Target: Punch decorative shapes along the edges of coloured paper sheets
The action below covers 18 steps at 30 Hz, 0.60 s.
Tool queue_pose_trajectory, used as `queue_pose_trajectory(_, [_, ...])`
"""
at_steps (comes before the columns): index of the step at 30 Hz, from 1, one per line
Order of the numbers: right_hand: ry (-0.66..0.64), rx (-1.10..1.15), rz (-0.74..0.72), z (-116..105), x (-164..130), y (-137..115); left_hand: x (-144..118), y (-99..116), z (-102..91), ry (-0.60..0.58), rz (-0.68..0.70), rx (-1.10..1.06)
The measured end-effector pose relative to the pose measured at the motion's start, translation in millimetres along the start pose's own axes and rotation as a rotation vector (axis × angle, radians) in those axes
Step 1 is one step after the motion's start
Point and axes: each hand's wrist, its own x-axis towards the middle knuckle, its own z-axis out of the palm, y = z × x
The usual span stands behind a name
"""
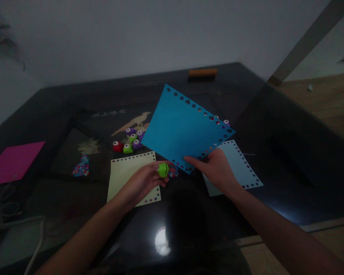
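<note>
- And there, on the dark tabletop (263, 126), I spotted a row of pale Chinese characters (109, 113)!
- I caught 上, then 花; the others were blurred.

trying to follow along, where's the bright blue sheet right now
In the head view, the bright blue sheet is near the centre, held by its near edge in the right hand, with the pale blue sheet at lower right.

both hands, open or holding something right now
Left hand: closed, holding a green punch.
Right hand: closed, holding a blue sheet by its edge.
</note>
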Motion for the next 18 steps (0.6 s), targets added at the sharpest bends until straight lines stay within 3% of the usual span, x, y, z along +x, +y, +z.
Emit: queue_pose_trajectory(18, [0.012, -0.035, -0.019, -1.8, -0.5, -0.1, -1.4, 1.7, 2.2, 0.004, 0.009, 0.002])
